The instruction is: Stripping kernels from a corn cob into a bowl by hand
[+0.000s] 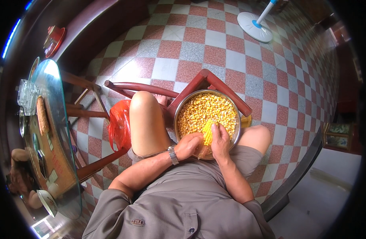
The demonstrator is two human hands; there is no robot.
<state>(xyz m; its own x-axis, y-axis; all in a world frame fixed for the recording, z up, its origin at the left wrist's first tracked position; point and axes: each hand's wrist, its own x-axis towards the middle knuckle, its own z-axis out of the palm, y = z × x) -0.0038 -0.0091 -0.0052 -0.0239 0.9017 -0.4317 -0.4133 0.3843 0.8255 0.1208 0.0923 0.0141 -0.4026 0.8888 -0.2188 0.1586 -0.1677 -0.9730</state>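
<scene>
A partly stripped corn cob point(207, 134) is held over a round metal basin point(238, 131) between my knees. Yellow kernels still cover the cob's upper part, while its lower end is bare and reddish. My right hand point(221, 140) grips the cob from the right, its thumb lying along the kernels. Against the cob's left side, the bent fingers of my left hand point(189, 145) press close together; their tips are partly hidden. Loose corn kernels point(205, 110) fill much of the basin. A metal watch sits on my left wrist.
Red wooden furniture point(227, 92) surrounds the basin's far side. A red plastic bag point(119, 125) hangs by my left knee. On the glass-topped table point(71, 179) at left are a bare cob point(42, 115), clear glassware point(28, 96) and a white bowl point(47, 203). A white stand base point(251, 28) stands on the tiled floor.
</scene>
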